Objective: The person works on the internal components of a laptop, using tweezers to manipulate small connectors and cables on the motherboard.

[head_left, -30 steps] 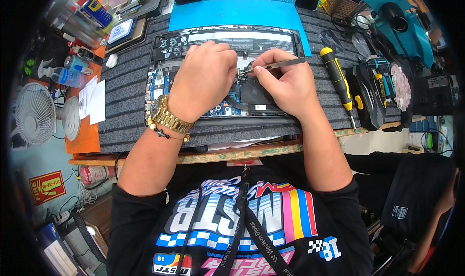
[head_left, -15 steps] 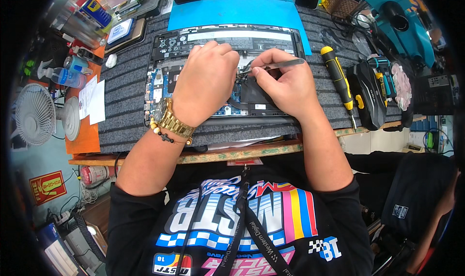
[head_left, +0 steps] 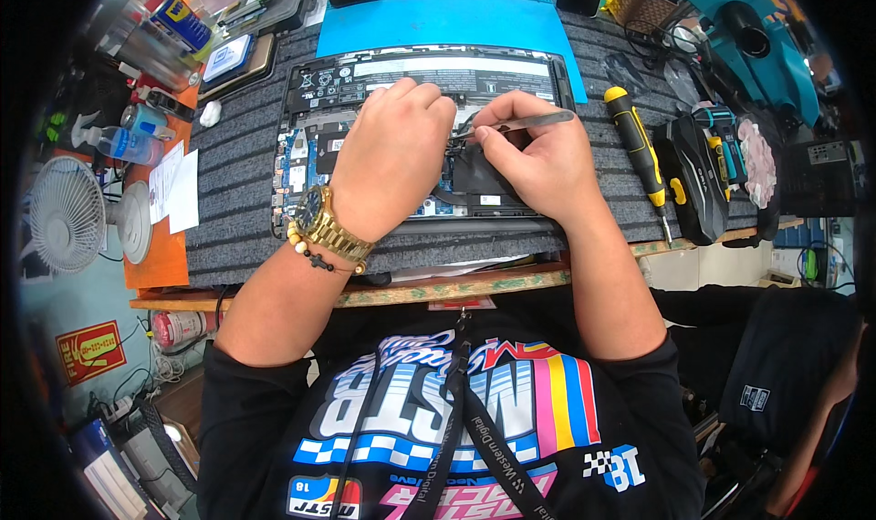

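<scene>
An opened laptop (head_left: 324, 160) lies with its inside up, showing a blue circuit board (head_left: 297, 160), a long black battery (head_left: 420, 87) along its far side and a flat black part (head_left: 479, 178) near the middle right. In my right hand (head_left: 545, 164) is a pair of metal tweezers (head_left: 546, 119), pinched between thumb and fingers, its tip pointing left toward the laptop's middle. My left hand (head_left: 392, 160) is curled over the board beside that tip. Its fingertips face away and are hidden, so whatever they pinch is out of sight. A gold watch (head_left: 333, 223) is on my left wrist.
A grey ribbed mat (head_left: 233, 192) covers the table under the laptop, with a blue work mat (head_left: 438, 27) behind. Right of the laptop lie a yellow-black screwdriver (head_left: 636, 146) and a black tool case (head_left: 691, 178). Papers (head_left: 178, 192) and a fan (head_left: 68, 214) stand left.
My left hand and wrist have shifted slightly right and turned a little. My right hand and the tweezers stay almost in place.
</scene>
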Tool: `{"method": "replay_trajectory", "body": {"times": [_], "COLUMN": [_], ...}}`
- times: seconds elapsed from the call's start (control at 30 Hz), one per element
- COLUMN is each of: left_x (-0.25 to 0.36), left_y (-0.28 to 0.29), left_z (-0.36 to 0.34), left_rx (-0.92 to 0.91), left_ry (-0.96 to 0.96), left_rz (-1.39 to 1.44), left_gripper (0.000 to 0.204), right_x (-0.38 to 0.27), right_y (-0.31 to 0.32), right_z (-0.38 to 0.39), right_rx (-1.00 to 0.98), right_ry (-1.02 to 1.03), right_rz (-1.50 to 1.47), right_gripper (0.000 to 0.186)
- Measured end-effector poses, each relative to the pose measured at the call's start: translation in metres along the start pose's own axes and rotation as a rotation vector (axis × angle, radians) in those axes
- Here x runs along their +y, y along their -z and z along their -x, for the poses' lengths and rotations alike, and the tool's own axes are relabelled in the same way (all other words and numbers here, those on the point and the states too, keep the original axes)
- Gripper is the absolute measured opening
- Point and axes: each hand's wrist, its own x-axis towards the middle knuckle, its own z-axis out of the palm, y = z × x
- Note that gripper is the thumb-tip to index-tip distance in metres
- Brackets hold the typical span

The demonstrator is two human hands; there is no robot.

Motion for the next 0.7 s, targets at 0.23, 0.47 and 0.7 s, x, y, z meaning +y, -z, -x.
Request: {"method": "replay_trajectory", "body": {"times": [0.23, 0.47, 0.7], "left_x": [-0.013, -0.021, -0.023], "left_y": [0.003, 0.005, 0.009], "left_z": [-0.001, -0.001, -0.001], "left_rx": [0.013, 0.017, 0.018], "left_ry": [0.029, 0.049, 0.041], "left_rz": [0.146, 0.199, 0.192], "left_gripper": [0.014, 0.016, 0.016], "right_x": [0.005, 0.002, -0.002], "right_y": [-0.005, -0.001, 0.000], "right_z": [0.001, 0.001, 0.002], "right_rx": [0.062, -0.028, -0.012], "right_ry": [0.098, -0.022, -0.008], "right_rz": [-0.093, -0.040, -0.020], "right_gripper": [0.012, 0.011, 0.012]}}
